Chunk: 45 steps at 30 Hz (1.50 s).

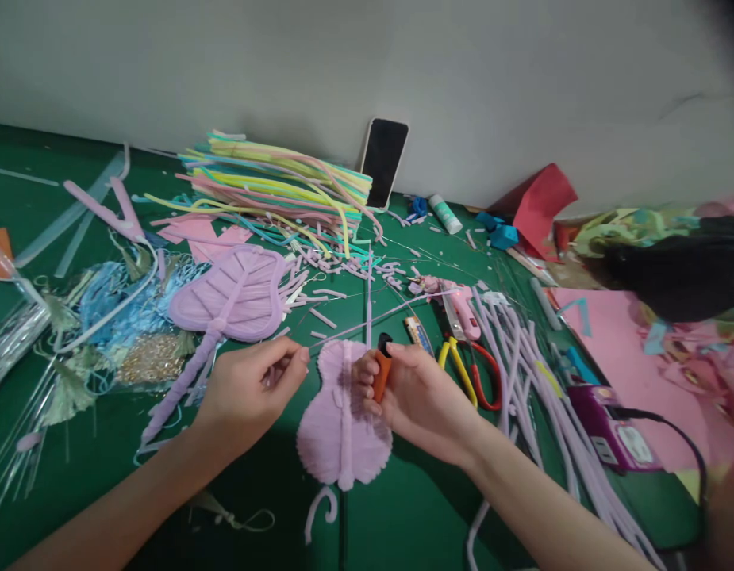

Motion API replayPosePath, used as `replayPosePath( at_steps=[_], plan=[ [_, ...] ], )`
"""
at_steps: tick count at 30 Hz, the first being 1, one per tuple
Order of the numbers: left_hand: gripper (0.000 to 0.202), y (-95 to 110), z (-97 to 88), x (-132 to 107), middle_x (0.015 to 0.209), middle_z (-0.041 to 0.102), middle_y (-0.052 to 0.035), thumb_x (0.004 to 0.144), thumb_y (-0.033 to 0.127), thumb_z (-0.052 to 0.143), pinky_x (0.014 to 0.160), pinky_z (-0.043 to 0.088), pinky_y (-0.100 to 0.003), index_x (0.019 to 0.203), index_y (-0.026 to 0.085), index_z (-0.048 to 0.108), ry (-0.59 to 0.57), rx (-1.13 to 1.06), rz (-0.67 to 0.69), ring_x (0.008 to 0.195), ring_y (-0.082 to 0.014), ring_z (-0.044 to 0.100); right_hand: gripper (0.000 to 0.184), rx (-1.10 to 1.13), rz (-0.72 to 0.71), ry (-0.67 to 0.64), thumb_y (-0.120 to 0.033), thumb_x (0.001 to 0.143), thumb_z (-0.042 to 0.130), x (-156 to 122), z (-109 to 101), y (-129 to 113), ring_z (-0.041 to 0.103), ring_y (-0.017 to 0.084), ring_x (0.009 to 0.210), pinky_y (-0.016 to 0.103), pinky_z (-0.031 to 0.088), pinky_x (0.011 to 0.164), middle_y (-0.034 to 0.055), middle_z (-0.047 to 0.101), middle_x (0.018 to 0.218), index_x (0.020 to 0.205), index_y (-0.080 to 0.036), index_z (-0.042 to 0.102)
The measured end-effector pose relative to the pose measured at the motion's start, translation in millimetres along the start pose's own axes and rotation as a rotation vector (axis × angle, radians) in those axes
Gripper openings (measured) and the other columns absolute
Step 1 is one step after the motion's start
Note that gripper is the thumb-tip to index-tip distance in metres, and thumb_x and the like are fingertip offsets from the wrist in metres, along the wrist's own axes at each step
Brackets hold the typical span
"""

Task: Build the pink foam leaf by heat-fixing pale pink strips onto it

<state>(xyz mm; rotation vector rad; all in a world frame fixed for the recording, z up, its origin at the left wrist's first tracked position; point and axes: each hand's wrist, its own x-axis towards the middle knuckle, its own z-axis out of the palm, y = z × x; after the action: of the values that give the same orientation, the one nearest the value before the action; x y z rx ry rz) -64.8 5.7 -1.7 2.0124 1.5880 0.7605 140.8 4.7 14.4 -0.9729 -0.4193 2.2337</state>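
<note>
My left hand (256, 385) is closed in a pinch at the near end of a thin lilac strand (372, 321), which stretches rightward past my right hand towards the pink glue gun. My right hand (411, 392) is wrapped round an orange lighter (382, 379) with a black top, held upright; no flame shows. Beneath both hands lies a lilac fan-shaped piece (320, 434) made of fuzzy pipe cleaners, with scalloped edges and a thick central stem. A finished-looking lilac leaf-shaped fan (236, 293) with a wrapped handle rests left of it. A curled lilac piece (320, 511) sits below.
Behind are a bundle of coloured pipe cleaners (283, 186) and a leaning phone (386, 162). To the right lie a pink glue gun (462, 309), red-and-yellow-handled pliers (459, 373), loose lilac pipe cleaners (521, 373) and a purple box (613, 428). Blue tassels (120, 297) are at left.
</note>
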Motion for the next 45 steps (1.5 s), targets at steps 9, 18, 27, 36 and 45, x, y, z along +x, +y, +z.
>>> replayPosePath(
  at_steps=[9, 18, 27, 36, 45],
  plan=[
    [0.031, 0, 0.9, 0, 0.055, 0.062, 0.0031, 0.088, 0.038, 0.047, 0.05, 0.037, -0.022, 0.069, 0.019, 0.064, -0.011, 0.0, -0.011, 0.049, -0.0104, 0.052, 0.021, 0.044, 0.202, -0.098, -0.038, 0.072, 0.046, 1, -1, -4, 0.028, 0.01, 0.058, 0.02, 0.018, 0.048, -0.0015, 0.031, 0.069, 0.066, -0.018, 0.041],
    [0.031, 0, 1.6, 1, 0.055, 0.061, 0.0035, 0.088, 0.037, 0.048, 0.05, 0.036, -0.021, 0.069, 0.019, 0.064, 0.01, 0.002, -0.019, 0.048, -0.0096, 0.051, 0.016, -0.041, 0.33, -0.052, -0.033, 0.067, 0.042, 10, -1, -20, 0.021, 0.007, 0.052, 0.021, 0.005, 0.044, -0.0044, 0.022, 0.066, 0.067, -0.019, 0.035],
    [0.034, 2, 1.7, 1, 0.055, 0.061, 0.0042, 0.089, 0.039, 0.046, 0.05, 0.036, -0.022, 0.066, 0.019, 0.063, -0.013, -0.01, -0.042, 0.049, -0.0097, 0.052, 0.013, -0.083, 0.339, -0.016, -0.031, 0.067, 0.037, 18, -4, -23, 0.021, 0.007, 0.05, 0.019, 0.004, 0.041, -0.0048, 0.024, 0.066, 0.068, -0.019, 0.033],
    [0.034, 0, 0.7, 0, 0.056, 0.063, 0.0032, 0.088, 0.041, 0.047, 0.051, 0.038, -0.022, 0.07, 0.02, 0.065, 0.007, -0.002, -0.052, 0.05, -0.0105, 0.054, 0.013, -0.065, 0.369, 0.003, -0.031, 0.067, 0.039, 19, -1, -25, 0.02, 0.005, 0.047, 0.019, 0.002, 0.039, -0.0055, 0.024, 0.066, 0.068, -0.02, 0.033],
    [0.033, -1, 0.4, 1, 0.054, 0.062, 0.0035, 0.088, 0.041, 0.048, 0.05, 0.038, -0.022, 0.07, 0.02, 0.066, 0.021, -0.006, -0.065, 0.049, -0.0105, 0.053, 0.014, -0.04, 0.36, -0.013, -0.032, 0.069, 0.039, 20, -3, -25, 0.021, 0.005, 0.048, 0.019, 0.002, 0.039, -0.0053, 0.024, 0.066, 0.068, -0.019, 0.033]
  ],
)
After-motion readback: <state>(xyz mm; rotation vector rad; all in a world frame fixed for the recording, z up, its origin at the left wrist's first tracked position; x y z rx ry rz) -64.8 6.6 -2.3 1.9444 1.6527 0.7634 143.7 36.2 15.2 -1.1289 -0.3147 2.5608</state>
